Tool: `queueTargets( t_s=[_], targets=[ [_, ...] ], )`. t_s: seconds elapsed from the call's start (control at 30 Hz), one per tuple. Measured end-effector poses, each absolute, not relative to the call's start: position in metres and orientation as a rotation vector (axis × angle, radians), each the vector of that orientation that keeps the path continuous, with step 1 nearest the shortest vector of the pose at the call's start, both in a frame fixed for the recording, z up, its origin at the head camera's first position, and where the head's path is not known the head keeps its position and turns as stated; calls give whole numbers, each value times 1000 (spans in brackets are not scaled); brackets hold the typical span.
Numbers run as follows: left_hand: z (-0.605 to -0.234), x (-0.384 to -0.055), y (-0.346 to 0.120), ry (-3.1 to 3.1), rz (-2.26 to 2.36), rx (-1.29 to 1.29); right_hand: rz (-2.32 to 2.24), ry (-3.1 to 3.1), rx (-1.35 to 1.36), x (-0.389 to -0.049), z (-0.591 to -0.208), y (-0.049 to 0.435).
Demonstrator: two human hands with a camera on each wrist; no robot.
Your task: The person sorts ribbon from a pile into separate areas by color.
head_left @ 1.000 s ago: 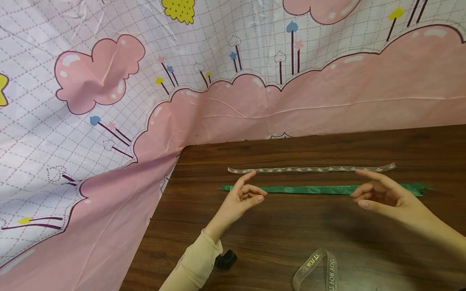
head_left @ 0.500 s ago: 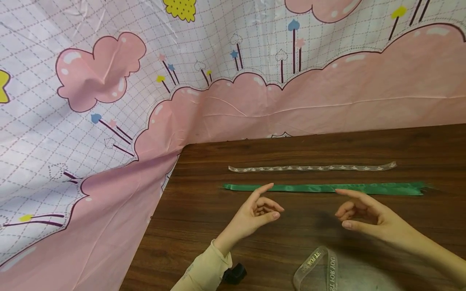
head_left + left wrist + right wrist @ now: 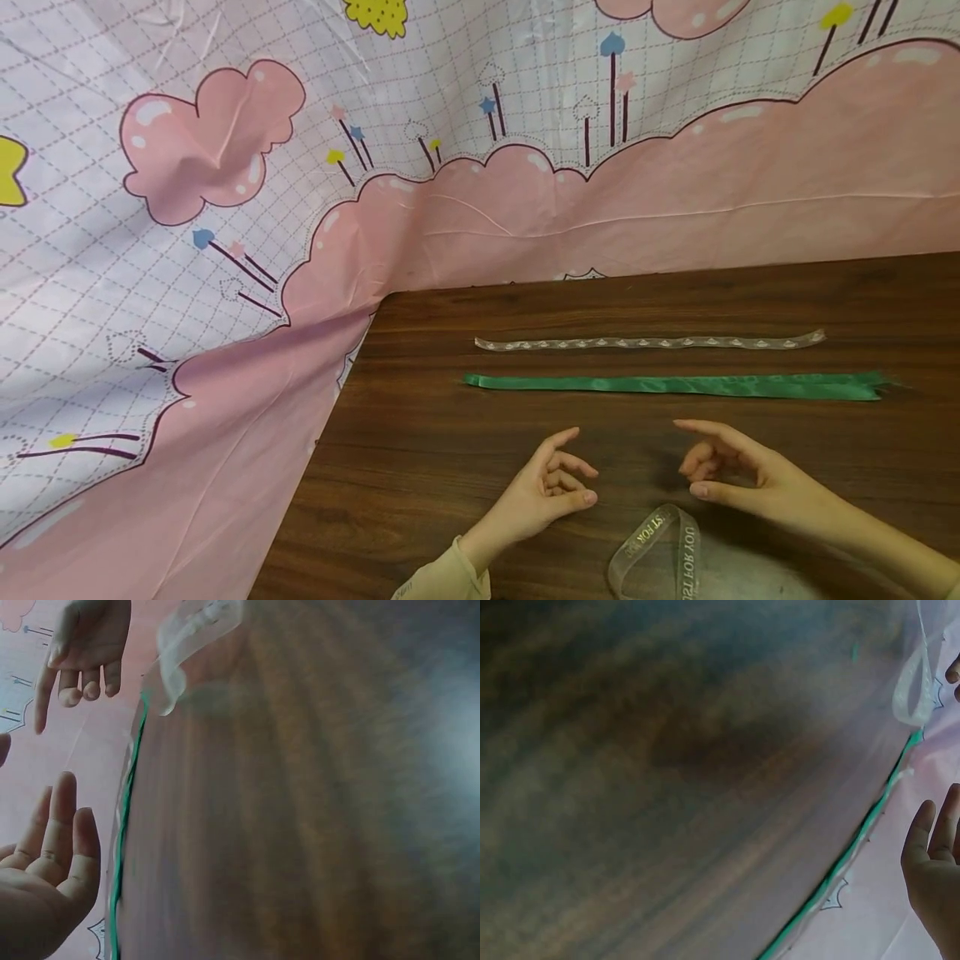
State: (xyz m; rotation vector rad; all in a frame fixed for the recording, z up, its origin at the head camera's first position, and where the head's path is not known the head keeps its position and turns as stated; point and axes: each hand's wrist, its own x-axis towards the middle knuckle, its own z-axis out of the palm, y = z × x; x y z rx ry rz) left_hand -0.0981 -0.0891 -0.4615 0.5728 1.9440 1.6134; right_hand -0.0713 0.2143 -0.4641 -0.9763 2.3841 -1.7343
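Observation:
In the head view my left hand (image 3: 551, 487) hovers over the table with relaxed, partly bent fingers and nothing in them. Facing it, my right hand (image 3: 738, 471) has its index finger stretched out and also holds nothing. Between and just below the hands lies a sheer ribbon (image 3: 630, 558) with "JUST FOR YOU" lettering, bent into a loop and cut off by the frame's lower edge. Beyond the fingertips a green satin ribbon (image 3: 637, 384) stretches straight across, frayed at its right end. Farther back, parallel to it, runs a narrow sheer ribbon (image 3: 645, 342) with small white motifs.
The dark wooden table (image 3: 405, 467) ends at the left and back against a hanging pink and white cloth (image 3: 675, 200) printed with clouds. In the right wrist view a small green scrap (image 3: 855, 651) lies on the wood.
Both hands have drawn back toward the body, off the green ribbon, and come closer together above the lettered ribbon. The ribbons stay where they were; the head view has shifted slightly.

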Motion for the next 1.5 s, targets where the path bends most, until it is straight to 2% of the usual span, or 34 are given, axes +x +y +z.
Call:
queueTargets(
  t_s=[0.4,0.77,0.97,1.5],
  targets=[
    [-472,-78,-85,1950,1502,632,-1607,2532,-835,-65,-479,205],
    [-481,-71,-80,2042,1300,781,-1560,2499,-839,-63,-495,200],
    [-482,-67,-75,2013,1281,718,-1430,2586,-729,-62,-496,191],
    [-471,-75,-78,1930,1305,663,-1433,2475,-871,-68,-491,202]
  ],
)
